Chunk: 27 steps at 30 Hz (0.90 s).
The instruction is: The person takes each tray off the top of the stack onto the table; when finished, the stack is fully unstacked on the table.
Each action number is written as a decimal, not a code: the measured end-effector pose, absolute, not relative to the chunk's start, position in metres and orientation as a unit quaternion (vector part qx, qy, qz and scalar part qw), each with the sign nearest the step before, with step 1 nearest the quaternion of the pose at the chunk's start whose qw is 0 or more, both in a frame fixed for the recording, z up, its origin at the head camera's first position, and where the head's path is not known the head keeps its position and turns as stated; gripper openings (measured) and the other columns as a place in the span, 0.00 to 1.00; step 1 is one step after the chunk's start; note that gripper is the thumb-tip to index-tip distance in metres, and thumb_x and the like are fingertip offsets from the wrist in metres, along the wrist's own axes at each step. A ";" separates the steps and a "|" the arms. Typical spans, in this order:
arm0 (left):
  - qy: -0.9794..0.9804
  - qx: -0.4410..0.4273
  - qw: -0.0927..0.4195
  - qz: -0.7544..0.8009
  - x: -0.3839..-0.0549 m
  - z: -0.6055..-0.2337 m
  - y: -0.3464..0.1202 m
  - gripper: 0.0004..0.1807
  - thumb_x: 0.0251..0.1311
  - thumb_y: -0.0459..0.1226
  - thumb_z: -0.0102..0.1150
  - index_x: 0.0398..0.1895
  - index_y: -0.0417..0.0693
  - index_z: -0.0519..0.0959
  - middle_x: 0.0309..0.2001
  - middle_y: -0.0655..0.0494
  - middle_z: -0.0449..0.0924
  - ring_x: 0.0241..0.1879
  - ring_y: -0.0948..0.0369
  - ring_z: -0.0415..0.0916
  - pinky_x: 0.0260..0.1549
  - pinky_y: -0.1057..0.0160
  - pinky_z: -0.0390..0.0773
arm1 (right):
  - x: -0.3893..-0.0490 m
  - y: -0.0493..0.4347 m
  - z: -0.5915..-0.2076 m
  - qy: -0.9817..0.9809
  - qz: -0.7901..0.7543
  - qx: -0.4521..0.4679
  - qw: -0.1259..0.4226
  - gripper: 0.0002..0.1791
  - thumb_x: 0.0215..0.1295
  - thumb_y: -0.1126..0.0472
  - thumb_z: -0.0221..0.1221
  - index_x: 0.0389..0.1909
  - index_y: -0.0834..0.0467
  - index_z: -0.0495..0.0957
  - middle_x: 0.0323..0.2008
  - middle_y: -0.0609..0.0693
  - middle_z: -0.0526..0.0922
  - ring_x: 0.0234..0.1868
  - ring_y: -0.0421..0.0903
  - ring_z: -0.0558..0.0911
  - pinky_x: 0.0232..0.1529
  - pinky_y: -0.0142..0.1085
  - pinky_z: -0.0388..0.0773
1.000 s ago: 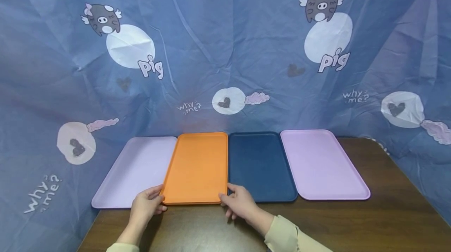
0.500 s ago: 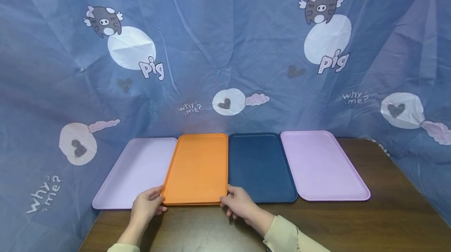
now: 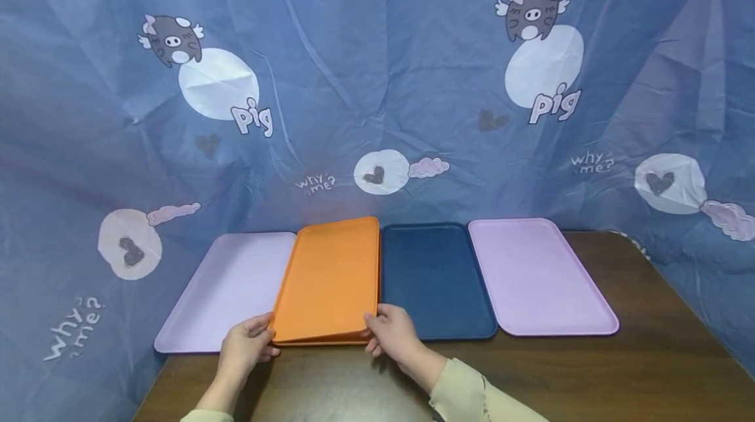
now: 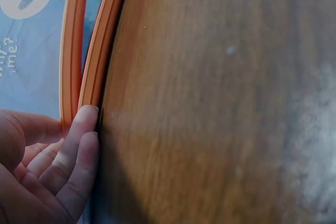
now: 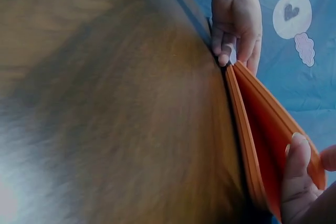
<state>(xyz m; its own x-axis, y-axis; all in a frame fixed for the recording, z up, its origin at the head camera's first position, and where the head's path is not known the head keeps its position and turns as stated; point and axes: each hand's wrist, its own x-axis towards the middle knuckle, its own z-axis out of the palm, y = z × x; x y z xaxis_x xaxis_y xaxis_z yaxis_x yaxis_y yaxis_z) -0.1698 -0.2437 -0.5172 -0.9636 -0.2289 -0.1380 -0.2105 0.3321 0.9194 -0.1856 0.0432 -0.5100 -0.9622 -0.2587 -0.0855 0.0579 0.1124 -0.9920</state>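
Observation:
An orange rectangular tray (image 3: 327,278) is tilted up on its right side, hinged open over more orange tray edge (image 5: 244,135) lying flat below. Whether one or more trays lie underneath, I cannot tell. My right hand (image 3: 396,335) pinches the raised tray's near right corner, thumb against its rim, as the right wrist view shows. At the near left corner my left hand (image 3: 243,346) grips the orange edges; in the left wrist view its fingertips (image 4: 88,116) press the lower rim. To the left lies a pale lavender tray (image 3: 230,291), to the right a dark blue tray (image 3: 436,278).
A pink-lilac tray (image 3: 542,278) lies right of the blue one. All the trays stand in a row on a brown wooden table (image 3: 649,356). Behind them hangs a blue cloth (image 3: 330,81) printed with pigs, hearts and lettering.
The top orange tray's right side has risen off the tray beneath, and a wedge-shaped gap shows at the front. My right hand has moved slightly up and left with it; the left stays put.

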 end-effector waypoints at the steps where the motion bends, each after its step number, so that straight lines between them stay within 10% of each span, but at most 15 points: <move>1: -0.815 0.134 0.008 -0.563 -0.170 -0.518 -0.243 0.25 0.71 0.25 0.52 0.69 0.24 0.69 0.63 0.25 0.75 0.22 0.60 0.86 0.27 0.64 0.89 | -0.187 0.041 -0.510 0.737 -0.663 -0.065 0.116 0.28 0.78 0.60 0.54 0.64 0.82 0.65 0.28 0.59 0.89 0.14 0.35 0.78 0.15 0.27 0.78; 7: -0.812 0.132 0.006 -0.568 -0.168 -0.518 -0.243 0.25 0.72 0.26 0.52 0.70 0.24 0.69 0.64 0.25 0.74 0.23 0.60 0.87 0.27 0.64 0.89 | -0.191 0.034 -0.509 0.749 -0.650 -0.041 0.124 0.37 0.81 0.63 0.47 0.75 0.83 0.45 0.21 0.52 0.84 0.12 0.35 0.75 0.12 0.26 0.74; 27: -0.821 0.121 0.010 -0.557 -0.167 -0.518 -0.244 0.25 0.73 0.26 0.51 0.71 0.23 0.67 0.66 0.24 0.71 0.23 0.60 0.86 0.27 0.65 0.90 | -0.200 0.083 -0.498 0.734 -0.676 0.018 0.066 0.26 0.80 0.66 0.44 0.73 0.73 0.64 0.13 0.44 0.76 0.10 0.32 0.69 0.09 0.23 0.64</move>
<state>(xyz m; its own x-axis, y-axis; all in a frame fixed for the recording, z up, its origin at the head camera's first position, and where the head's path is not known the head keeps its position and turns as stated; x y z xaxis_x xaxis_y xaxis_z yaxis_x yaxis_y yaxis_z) -0.1673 -0.2443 -0.5182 -0.9705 -0.2100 -0.1186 -0.1877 0.3491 0.9181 -0.1998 0.0831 -0.4983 -0.9906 -0.0640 -0.1212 0.1156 0.0852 -0.9896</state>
